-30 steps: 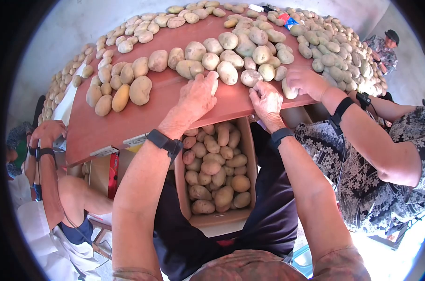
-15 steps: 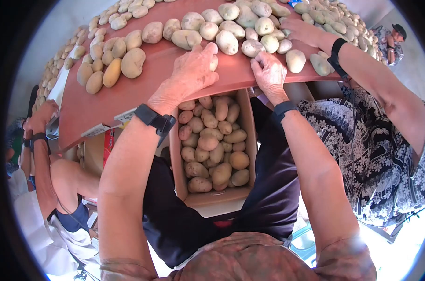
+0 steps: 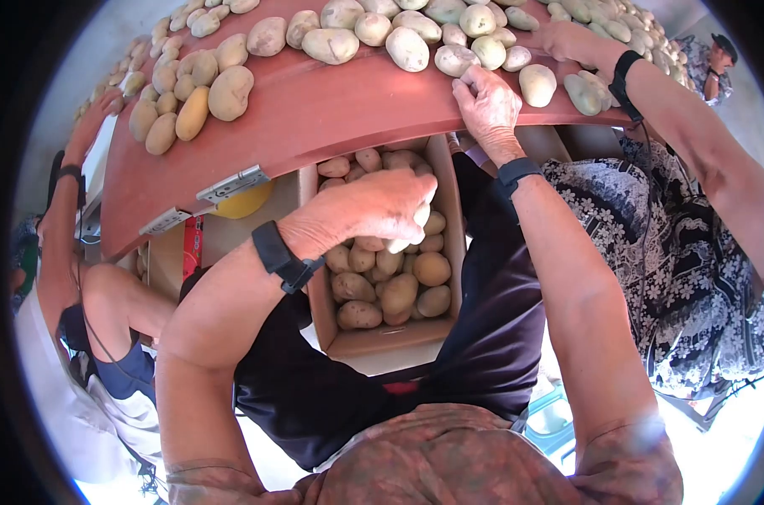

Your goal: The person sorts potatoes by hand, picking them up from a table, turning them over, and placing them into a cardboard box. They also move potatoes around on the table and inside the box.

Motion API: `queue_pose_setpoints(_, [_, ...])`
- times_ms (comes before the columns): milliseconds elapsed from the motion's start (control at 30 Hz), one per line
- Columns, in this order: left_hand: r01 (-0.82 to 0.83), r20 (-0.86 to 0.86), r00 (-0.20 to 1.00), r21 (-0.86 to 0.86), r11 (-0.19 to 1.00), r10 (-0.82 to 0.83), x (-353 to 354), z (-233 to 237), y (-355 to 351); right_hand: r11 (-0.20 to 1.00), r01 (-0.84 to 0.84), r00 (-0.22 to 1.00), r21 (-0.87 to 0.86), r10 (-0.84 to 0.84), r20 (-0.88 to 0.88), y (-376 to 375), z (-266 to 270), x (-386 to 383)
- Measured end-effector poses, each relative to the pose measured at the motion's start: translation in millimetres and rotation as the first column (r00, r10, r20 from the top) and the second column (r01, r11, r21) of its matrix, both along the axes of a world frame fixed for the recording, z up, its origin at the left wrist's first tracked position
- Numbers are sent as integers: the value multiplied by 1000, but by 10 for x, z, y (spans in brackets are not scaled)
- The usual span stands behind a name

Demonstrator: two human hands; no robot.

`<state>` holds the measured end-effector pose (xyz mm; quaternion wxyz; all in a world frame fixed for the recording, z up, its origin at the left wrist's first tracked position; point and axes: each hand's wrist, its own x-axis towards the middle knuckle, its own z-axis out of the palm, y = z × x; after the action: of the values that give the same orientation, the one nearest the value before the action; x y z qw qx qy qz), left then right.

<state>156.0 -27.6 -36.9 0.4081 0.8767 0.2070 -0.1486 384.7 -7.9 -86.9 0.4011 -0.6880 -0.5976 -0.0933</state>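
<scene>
My left hand (image 3: 378,204) is over the open cardboard box (image 3: 392,338) between my legs, fingers closed around a pale potato (image 3: 421,215) that shows only in part. Inside the box lie many potatoes (image 3: 399,293), brownish and yellow. At the edge of the red table (image 3: 331,114), my right hand (image 3: 490,109) rests with curled fingers; what they hold, if anything, is hidden. Just beyond its fingertips sits a potato (image 3: 456,61), with another potato (image 3: 538,86) to its right.
More potatoes (image 3: 230,93) lie in a group at the table's left. A co-worker's hand (image 3: 571,42) reaches among potatoes on the right; another person's hand (image 3: 100,109) is at the far left. Metal hinges (image 3: 230,183) line the table edge, and a yellow round object (image 3: 243,200) sits beneath.
My left hand has come down from the table to over the box with a potato. My right hand has barely moved. The person at left has reached up to the table.
</scene>
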Motion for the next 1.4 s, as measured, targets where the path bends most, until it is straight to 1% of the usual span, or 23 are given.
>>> queue_pose_setpoints(33, [43,-129,990,-116,992,-58,6,-19,10,1000,-1,1000,5,1,-2,1,1,1])
queue_pose_setpoints(67, [42,-128,990,-116,992,-57,-24,-58,5,1000,-1,1000,4,1,-2,0,1,0])
queue_pose_setpoints(133, [133,22,990,161,978,-138,-124,-212,5,1000,0,1000,16,0,10,4,-4,4])
queue_pose_setpoints(167, [73,100,991,155,985,-89,-116,-327,61,1000,0,1000,18,0,10,5,-9,3])
queue_pose_setpoints(200, [73,98,991,157,985,-90,-89,-208,60,1000,-4,1000,26,3,5,2,-14,5])
queue_pose_setpoints(267, [50,-14,999,233,971,-48,-30,224,47,999,-6,1000,36,6,1,0,-11,1])
queue_pose_setpoints(300, [-21,48,999,50,999,18,-64,290,82,999,-4,1000,34,4,4,-6,-10,-3])
queue_pose_setpoints(333, [-21,49,999,52,998,18,-81,345,122,999,-2,1000,33,2,7,-8,-6,-6])
queue_pose_setpoints(400, [-135,65,987,-126,983,144,-108,417,212,999,-4,1000,32,4,10,-9,-1,-6])
queue_pose_setpoints(433, [-183,156,965,-166,969,209,-134,406,252,1000,-5,1000,30,5,12,-12,-4,-2])
queue_pose_setpoints(467, [-183,155,966,-165,969,209,-164,429,306,1000,-5,1000,30,5,12,-12,-6,0])
queue_pose_setpoints(533, [-321,263,894,-188,928,363,-230,515,414,1000,-6,1000,27,6,18,-10,-8,2])
queue_pose_setpoints(600, [-346,316,868,-171,923,384,-304,526,492,1000,-4,1000,24,4,11,-18,-4,-5])
queue_pose_setpoints(667, [-427,488,763,-111,897,424,-367,507,565,1000,-3,1000,20,3,4,-29,4,-18])
queue_pose_setpoints(733, [-467,510,740,-82,881,439,-409,497,615,1000,-3,1000,2,3,0,-30,4,-18])
queue_pose_setpoints(800, [-514,563,666,-127,848,489,-447,458,674,1000,-11,1000,1,11,-7,-39,3,-14])
queue_pose_setpoints(833, [-516,565,665,-125,847,489,-478,460,710,1000,-15,1000,-1,15,-15,-35,2,-15])
queue_pose_setpoints(900, [-554,639,584,-137,821,500,-536,477,769,1000,-7,1000,4,7,-14,-24,1,-21])
queue_pose_setpoints(1000, [-609,667,506,-172,774,546,-614,498,827,1000,-5,1000,3,5,-15,-24,-6,-21])
queue_pose_setpoints(1067, [-601,633,538,-174,780,556,-651,435,830,1000,-19,1000,10,19,-14,-46,-5,-22])
queue_pose_setpoints(1133, [-585,572,601,-162,795,558,-701,431,795,993,-28,998,114,20,66,-20,-21,-31])
queue_pose_setpoints(1233, [-522,514,667,-193,831,539,-736,367,668,996,-30,999,85,28,27,-30,24,-68])
queue_pose_setpoints(1400, [-558,531,678,-80,826,509,-791,401,623,996,-46,999,78,47,-13,-42,51,-88])
